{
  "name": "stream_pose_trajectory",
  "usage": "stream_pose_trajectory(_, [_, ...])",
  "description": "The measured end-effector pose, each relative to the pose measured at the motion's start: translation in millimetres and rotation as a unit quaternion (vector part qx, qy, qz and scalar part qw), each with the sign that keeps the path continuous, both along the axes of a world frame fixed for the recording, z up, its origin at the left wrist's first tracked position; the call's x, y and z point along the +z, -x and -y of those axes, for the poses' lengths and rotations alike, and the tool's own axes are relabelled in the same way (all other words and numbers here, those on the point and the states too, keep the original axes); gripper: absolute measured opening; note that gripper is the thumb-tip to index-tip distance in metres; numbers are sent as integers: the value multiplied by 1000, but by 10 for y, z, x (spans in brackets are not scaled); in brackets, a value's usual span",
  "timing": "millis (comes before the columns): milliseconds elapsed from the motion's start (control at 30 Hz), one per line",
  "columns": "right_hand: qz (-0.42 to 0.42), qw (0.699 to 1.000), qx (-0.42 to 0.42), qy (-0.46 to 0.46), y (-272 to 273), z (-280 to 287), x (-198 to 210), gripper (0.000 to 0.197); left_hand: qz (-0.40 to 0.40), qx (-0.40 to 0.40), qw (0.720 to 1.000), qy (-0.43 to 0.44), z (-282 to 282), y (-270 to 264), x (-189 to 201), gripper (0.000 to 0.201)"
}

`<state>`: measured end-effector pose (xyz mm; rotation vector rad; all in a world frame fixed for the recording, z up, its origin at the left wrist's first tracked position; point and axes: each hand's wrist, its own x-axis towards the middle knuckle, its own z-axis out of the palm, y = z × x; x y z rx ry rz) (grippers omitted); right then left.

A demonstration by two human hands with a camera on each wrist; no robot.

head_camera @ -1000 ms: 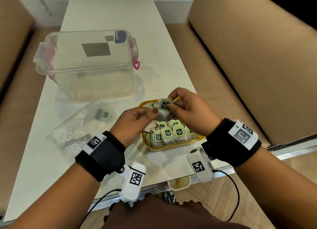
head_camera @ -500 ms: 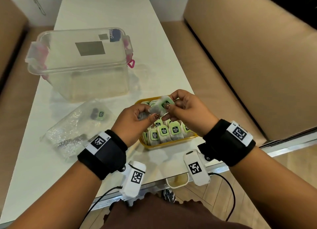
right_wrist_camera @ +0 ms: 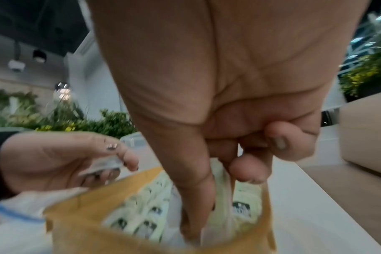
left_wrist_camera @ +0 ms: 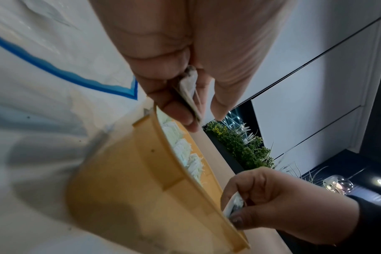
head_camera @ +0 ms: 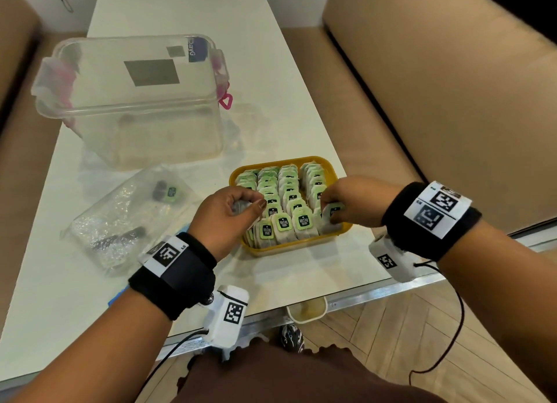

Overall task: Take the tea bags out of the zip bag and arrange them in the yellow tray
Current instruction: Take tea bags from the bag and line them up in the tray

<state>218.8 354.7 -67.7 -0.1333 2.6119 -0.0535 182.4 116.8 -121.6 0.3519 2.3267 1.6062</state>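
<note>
Our fingers (left_wrist_camera: 178, 110) on the left hand (head_camera: 224, 218) curl in toward the thumb and pinch one tea bag (left_wrist_camera: 190, 89) by its flat sides, held edge-on just above the near left corner of the yellow tray (head_camera: 301, 247). That hand sits knuckles up, wrist bent slightly inward, with the black wristband behind it over the white table (head_camera: 271, 79). Our right hand (head_camera: 352, 205) reaches in from the right, palm turned down, and its thumb and fingertips grip a second tea bag (head_camera: 331, 218) that stands at the near end of the rightmost row, low against the tray's near right corner; in the right wrist view the thumb (right_wrist_camera: 196, 197) goes down into the tray beside the bag, though the picture is blurred there. The tray holds four rows of upright tea bags (head_camera: 289, 203) with green tags facing us, packed close from the far wall to the near wall. The two hands are apart, one at each near corner of the tray. The zip bag (head_camera: 126, 218) lies flat on the table to the left of the tray, near our left wrist, and a few dark and green pieces show through it. Beyond it stands a clear plastic box (head_camera: 132, 101) with pink clips.
</note>
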Motion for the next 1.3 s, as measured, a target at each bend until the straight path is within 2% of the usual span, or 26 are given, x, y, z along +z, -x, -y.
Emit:
stream_pose_trajectory(300, [12,996,55,-74,14,71,-169,31,-5,9,1000,7,12,-4,-23,8])
stream_pose_trajectory(400, [7,993,71,-96,19,87,-207,26,-6,9,1000,10,7,-2,-21,8])
stream_pose_trajectory(533, [-17,989,71,-131,38,120,-228,7,-7,8,1000,15,1,-5,-1,7])
stream_pose_trajectory(633, [-29,985,68,-155,55,136,-216,13,-9,6,1000,15,8,-2,3,8])
stream_pose_trajectory(833, [-8,985,71,-155,102,119,-218,5,-8,1,1000,14,13,11,1,7])
stream_pose_trajectory(967, [-3,988,57,-141,119,105,-238,19,-11,-6,1000,23,12,17,-2,10])
stream_pose_trajectory(1133, [-30,996,8,-78,152,81,-155,24,29,-4,999,-22,30,24,-16,33])
stream_pose_trajectory(1300, [-18,995,0,-99,138,112,-167,26,46,-13,997,-57,31,19,16,40])
